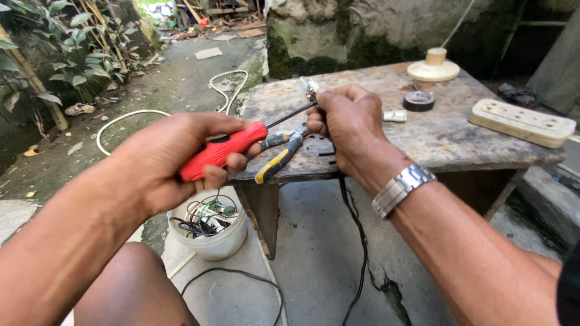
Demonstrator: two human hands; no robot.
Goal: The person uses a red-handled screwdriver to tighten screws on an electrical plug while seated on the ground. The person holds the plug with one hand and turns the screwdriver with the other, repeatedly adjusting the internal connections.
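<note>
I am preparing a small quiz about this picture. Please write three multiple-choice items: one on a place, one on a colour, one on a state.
1. Where do the pliers lie?
A. in the bucket
B. on the table edge
C. on the ground

2. What colour is the screwdriver handle?
A. red
B. blue
C. green

3. What does the right hand do?
A. rests open
B. pinches a small electrical part
C. holds tape

Answers: 1 B, they rest on the stone table; 2 A, the left hand grips red; 3 B, fingers close on the small electrical part.
</note>
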